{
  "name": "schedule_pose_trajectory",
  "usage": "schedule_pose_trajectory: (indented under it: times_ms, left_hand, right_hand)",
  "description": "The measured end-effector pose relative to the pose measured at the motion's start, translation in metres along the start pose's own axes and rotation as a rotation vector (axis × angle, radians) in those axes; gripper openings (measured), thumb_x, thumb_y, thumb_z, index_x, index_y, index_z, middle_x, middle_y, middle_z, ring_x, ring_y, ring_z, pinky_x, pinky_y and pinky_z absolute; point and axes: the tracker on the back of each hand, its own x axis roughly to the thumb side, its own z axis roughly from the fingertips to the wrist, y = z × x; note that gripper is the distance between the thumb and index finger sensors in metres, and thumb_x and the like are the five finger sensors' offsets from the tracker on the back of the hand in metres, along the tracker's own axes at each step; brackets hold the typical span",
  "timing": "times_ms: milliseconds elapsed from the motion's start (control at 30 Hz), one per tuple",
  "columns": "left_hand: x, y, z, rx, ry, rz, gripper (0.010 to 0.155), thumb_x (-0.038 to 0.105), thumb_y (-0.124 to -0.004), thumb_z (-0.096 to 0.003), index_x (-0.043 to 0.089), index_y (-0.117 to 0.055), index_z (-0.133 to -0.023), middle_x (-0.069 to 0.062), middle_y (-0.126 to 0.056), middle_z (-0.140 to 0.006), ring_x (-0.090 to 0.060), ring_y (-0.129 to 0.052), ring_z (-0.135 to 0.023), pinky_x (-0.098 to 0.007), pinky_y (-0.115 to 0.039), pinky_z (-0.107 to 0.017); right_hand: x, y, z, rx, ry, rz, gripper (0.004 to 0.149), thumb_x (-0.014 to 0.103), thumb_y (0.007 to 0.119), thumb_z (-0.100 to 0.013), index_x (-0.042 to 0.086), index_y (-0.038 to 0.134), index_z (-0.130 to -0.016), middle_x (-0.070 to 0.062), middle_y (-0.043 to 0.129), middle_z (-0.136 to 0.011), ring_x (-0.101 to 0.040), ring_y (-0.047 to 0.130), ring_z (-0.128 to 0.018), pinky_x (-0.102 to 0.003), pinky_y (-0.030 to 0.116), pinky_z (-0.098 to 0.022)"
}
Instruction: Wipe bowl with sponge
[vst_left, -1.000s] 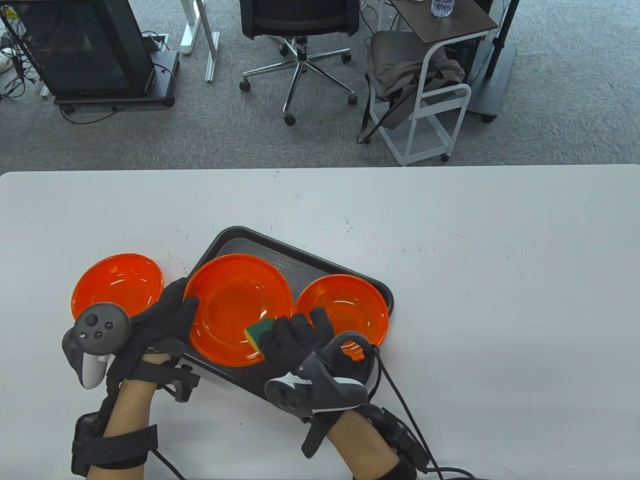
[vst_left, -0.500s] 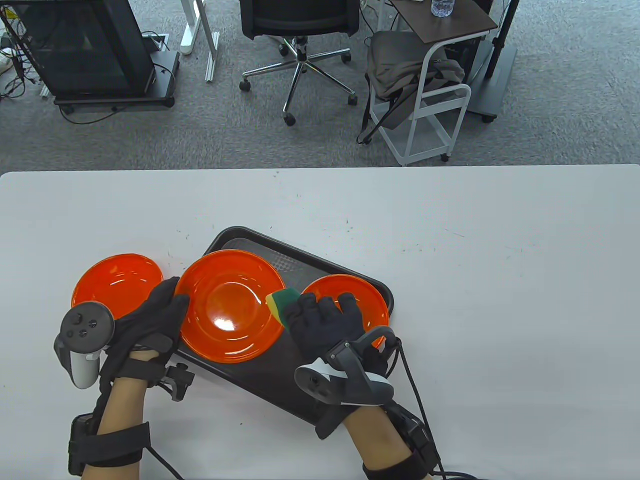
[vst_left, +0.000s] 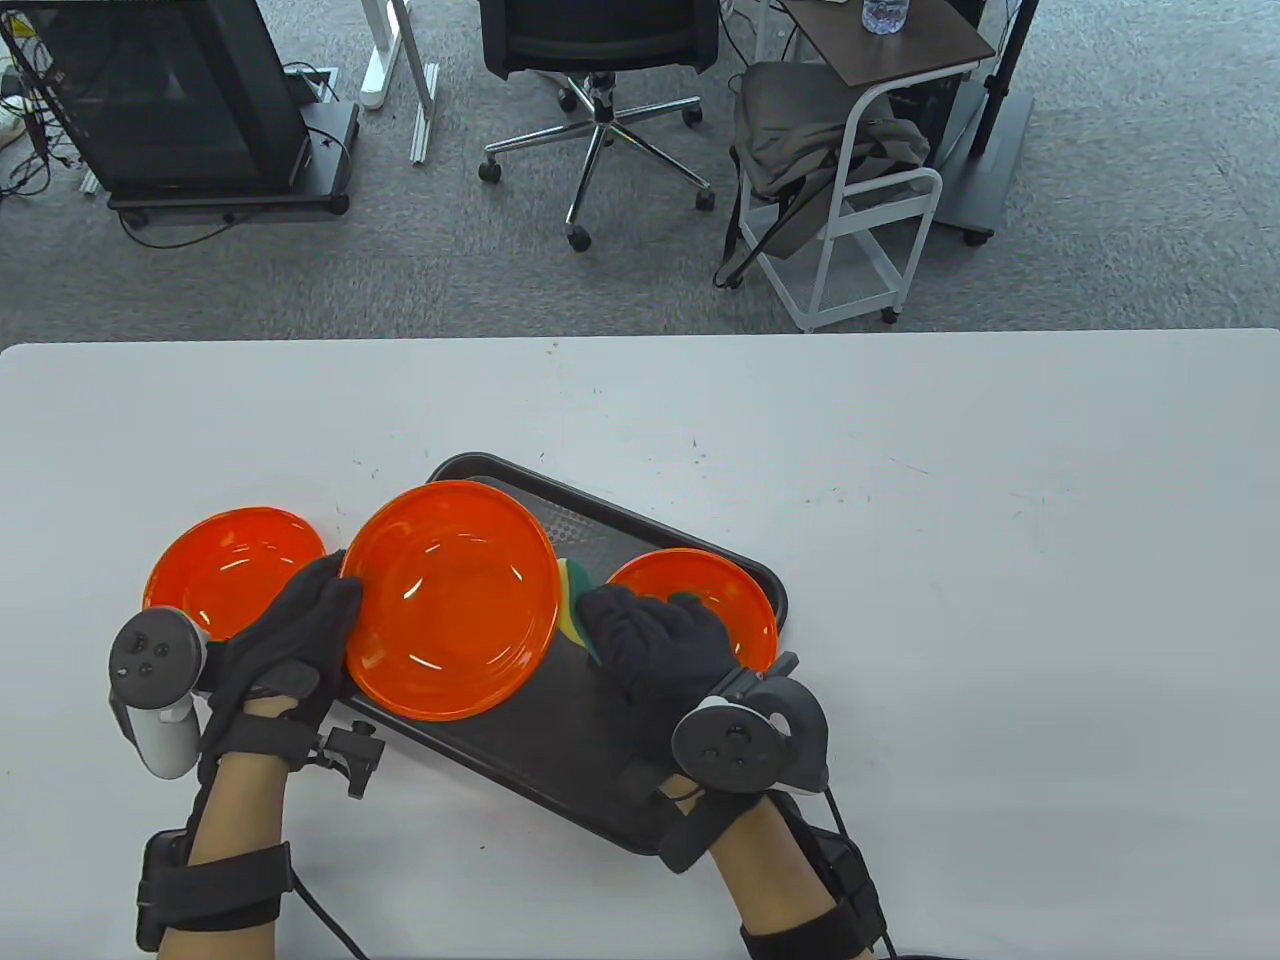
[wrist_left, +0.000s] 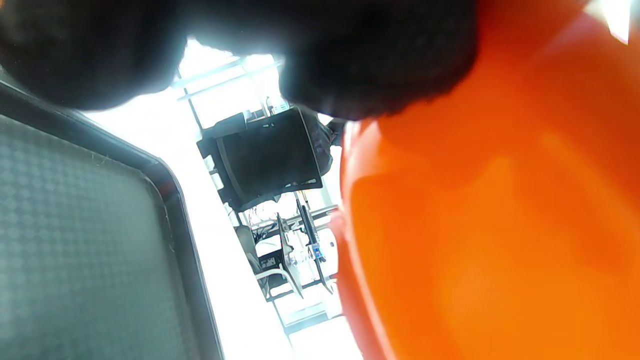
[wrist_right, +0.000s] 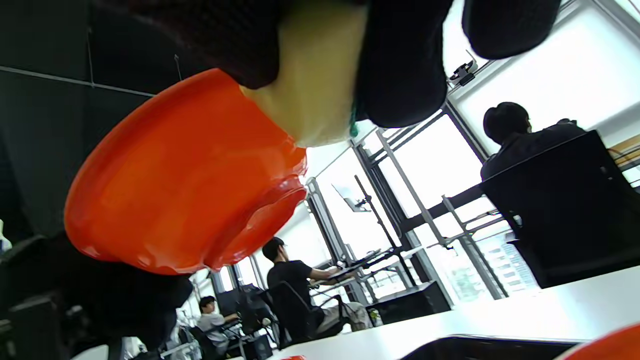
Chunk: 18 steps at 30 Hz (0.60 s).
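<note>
Table view: bowl (vst_left: 450, 598) lifted between both hands, left hand (vst_left: 285, 640) gripping its rim, right hand (vst_left: 665, 640) pressing pinched sponge (vst_left: 572, 600) against its outer wall.

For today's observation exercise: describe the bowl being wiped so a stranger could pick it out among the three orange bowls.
Find the black tray on the white table. Over its left end is the largest-looking orange bowl, between two others. Only this one is tilted, gripped by the left hand, with the right hand pressing a sponge against it.
</note>
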Motion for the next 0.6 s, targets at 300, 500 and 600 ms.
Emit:
schedule_pose_trajectory:
  times_ms: [300, 500, 600]
  left_hand:
    - [0.01, -0.014, -0.001, -0.1, 0.0, -0.165, 0.056, 0.047, -0.084, -0.0502, 0.01, -0.08, -0.092, 0.002, -0.099, -0.027, -0.007, -0.091, 0.003, -0.035, -0.091, -0.012]
    - [0.014, -0.027, -0.003, -0.238, -0.042, -0.091, 0.057, 0.047, -0.084, -0.0506, 0.01, -0.078, -0.094, 0.002, -0.099, -0.027, -0.007, -0.091, 0.003, -0.035, -0.091, -0.011]
    - [0.017, -0.033, -0.003, -0.29, -0.06, -0.094, 0.058, 0.048, -0.084, -0.0506, 0.011, -0.078, -0.094, 0.002, -0.099, -0.027, -0.007, -0.091, 0.003, -0.035, -0.091, -0.011]
  right_hand:
    - [-0.008, -0.001, 0.003, -0.095, -0.008, -0.175, 0.049, 0.031, 0.076, -0.057, 0.013, 0.059, -0.099, -0.021, 0.081, -0.097, -0.039, 0.087, -0.079, -0.069, 0.062, -0.06]
    - [-0.017, 0.004, 0.006, -0.173, 0.024, -0.415, 0.048, 0.03, 0.075, -0.058, 0.014, 0.058, -0.1, -0.02, 0.08, -0.098, -0.038, 0.088, -0.079, -0.068, 0.063, -0.06]
    - [-0.018, 0.007, 0.006, -0.168, 0.044, -0.483, 0.048, 0.03, 0.075, -0.058, 0.015, 0.057, -0.1, -0.02, 0.079, -0.098, -0.038, 0.088, -0.078, -0.068, 0.064, -0.06]
